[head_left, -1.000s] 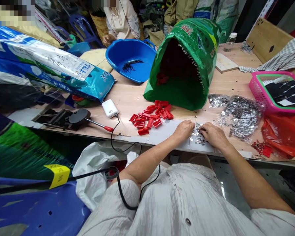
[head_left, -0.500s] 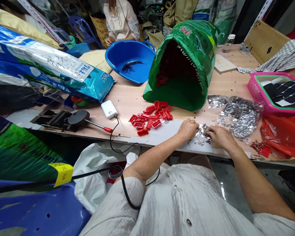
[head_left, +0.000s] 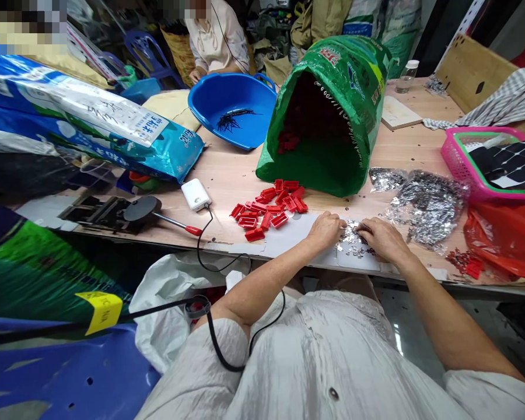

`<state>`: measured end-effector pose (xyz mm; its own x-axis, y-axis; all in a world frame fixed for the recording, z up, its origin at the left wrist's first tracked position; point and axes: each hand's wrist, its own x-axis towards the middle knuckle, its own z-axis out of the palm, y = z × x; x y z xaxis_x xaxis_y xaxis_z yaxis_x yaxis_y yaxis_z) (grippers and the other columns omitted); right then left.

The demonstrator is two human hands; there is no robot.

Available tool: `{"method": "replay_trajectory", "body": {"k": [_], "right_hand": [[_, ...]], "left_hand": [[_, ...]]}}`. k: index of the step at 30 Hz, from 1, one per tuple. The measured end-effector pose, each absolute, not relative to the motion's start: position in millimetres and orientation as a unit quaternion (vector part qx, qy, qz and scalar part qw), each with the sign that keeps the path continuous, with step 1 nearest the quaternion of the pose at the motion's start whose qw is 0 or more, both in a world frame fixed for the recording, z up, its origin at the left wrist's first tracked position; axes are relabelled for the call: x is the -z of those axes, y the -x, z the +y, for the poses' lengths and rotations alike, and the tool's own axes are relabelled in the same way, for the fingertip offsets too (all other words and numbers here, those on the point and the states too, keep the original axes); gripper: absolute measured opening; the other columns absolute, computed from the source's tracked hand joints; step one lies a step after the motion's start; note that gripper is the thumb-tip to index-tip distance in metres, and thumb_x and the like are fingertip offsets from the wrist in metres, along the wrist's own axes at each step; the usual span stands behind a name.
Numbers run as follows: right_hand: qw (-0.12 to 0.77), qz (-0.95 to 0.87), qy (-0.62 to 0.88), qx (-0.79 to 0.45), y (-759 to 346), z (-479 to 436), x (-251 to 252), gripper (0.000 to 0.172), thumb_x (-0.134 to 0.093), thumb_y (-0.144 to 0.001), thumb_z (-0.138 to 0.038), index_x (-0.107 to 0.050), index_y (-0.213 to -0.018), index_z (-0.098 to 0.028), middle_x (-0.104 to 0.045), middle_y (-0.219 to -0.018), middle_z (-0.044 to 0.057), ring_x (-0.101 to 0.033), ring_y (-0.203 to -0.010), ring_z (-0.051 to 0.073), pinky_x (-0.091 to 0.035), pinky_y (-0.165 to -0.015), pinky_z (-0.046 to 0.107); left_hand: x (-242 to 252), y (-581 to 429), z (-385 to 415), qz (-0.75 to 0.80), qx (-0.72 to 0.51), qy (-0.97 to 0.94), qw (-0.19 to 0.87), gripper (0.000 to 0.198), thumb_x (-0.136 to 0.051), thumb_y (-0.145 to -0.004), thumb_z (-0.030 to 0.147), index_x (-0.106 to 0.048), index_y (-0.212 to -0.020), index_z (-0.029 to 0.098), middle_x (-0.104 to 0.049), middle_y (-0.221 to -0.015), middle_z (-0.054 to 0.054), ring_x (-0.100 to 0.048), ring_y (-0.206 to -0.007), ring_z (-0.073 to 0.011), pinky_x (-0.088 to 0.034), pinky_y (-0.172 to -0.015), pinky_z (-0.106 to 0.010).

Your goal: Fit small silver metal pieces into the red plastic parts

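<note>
A loose pile of small shiny metal pieces [head_left: 353, 247] lies on a grey sheet [head_left: 289, 239] at the table's front edge. On the pile's left side is my left hand [head_left: 326, 231], fingers curled and closed at the tips. From the right, my right hand [head_left: 384, 238] reaches in with thumb and fingers pinched together over the metal pieces. Whatever either hand pinches is too small or hidden to make out. Left of the hands, several red plastic parts [head_left: 269, 207] are heaped before a green sack [head_left: 324, 169], whose mouth gapes towards me with more red parts inside.
Plastic bags of metal pieces [head_left: 437, 204], a pink basket [head_left: 457, 157] and a red bag [head_left: 503, 245] sit to the right. Leftward are a lever tool [head_left: 114, 213], a white power bank [head_left: 196, 195] and a blue basin [head_left: 201, 99]. Another person [head_left: 219, 35] sits across the table.
My left hand has shifted slightly left, away from the pile's middle. The right hand has moved a little left and farther over the metal pieces.
</note>
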<state>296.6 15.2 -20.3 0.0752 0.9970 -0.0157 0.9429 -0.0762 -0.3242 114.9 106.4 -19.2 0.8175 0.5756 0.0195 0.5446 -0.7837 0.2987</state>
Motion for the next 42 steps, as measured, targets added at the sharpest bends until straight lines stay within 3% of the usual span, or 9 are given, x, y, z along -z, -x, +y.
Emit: {"method": "replay_trajectory", "body": {"k": [6,17,22,32,42], "right_hand": [[0.133,-0.658,0.732,-0.116,-306,11,19,0.016,-0.053,-0.090,-0.032,-0.067,-0.093,-0.025,-0.067,-0.097,0.005,-0.061,-0.091,0.022,-0.042,-0.075,0.033],[0.150,-0.677,0.712,-0.107,-289,14,19,0.022,-0.051,-0.091,-0.022,-0.068,-0.104,-0.026,-0.069,-0.108,0.004,-0.063,-0.096,0.023,-0.045,-0.079,0.033],[0.166,-0.717,0.661,-0.147,-279,8,19,0.024,-0.052,-0.092,-0.025,-0.067,-0.111,-0.028,-0.066,-0.109,0.003,-0.062,-0.096,0.020,-0.045,-0.079,0.030],[0.104,-0.713,0.681,-0.128,-267,7,23,0.019,-0.050,-0.093,-0.025,-0.066,-0.104,-0.024,-0.066,-0.104,0.006,-0.061,-0.092,0.021,-0.043,-0.073,0.031],[0.110,-0.719,0.674,-0.129,-262,8,21,0.017,-0.052,-0.092,-0.026,-0.065,-0.103,-0.024,-0.066,-0.103,0.006,-0.061,-0.092,0.021,-0.042,-0.071,0.030]], "left_hand": [[9,-96,109,0.340,-0.072,-0.921,0.177,0.024,-0.055,-0.087,0.013,-0.072,-0.102,0.018,-0.072,-0.102,-0.007,-0.060,-0.099,-0.0210,-0.043,-0.095,-0.033],[22,-95,87,0.290,-0.048,-0.943,0.155,0.021,-0.054,-0.090,0.020,-0.073,-0.098,0.018,-0.070,-0.096,-0.008,-0.059,-0.092,-0.0210,-0.044,-0.091,-0.033],[27,-98,88,0.325,-0.066,-0.921,0.205,0.018,-0.059,-0.087,0.021,-0.073,-0.098,0.019,-0.070,-0.095,-0.006,-0.058,-0.095,-0.0204,-0.044,-0.091,-0.031],[31,-96,89,0.336,-0.082,-0.909,0.231,0.021,-0.056,-0.086,0.016,-0.074,-0.096,0.021,-0.071,-0.095,-0.004,-0.058,-0.092,-0.0197,-0.044,-0.090,-0.030],[28,-97,89,0.343,-0.069,-0.908,0.232,0.023,-0.056,-0.089,0.023,-0.074,-0.103,0.021,-0.071,-0.100,-0.005,-0.059,-0.096,-0.0203,-0.044,-0.093,-0.031]]}}
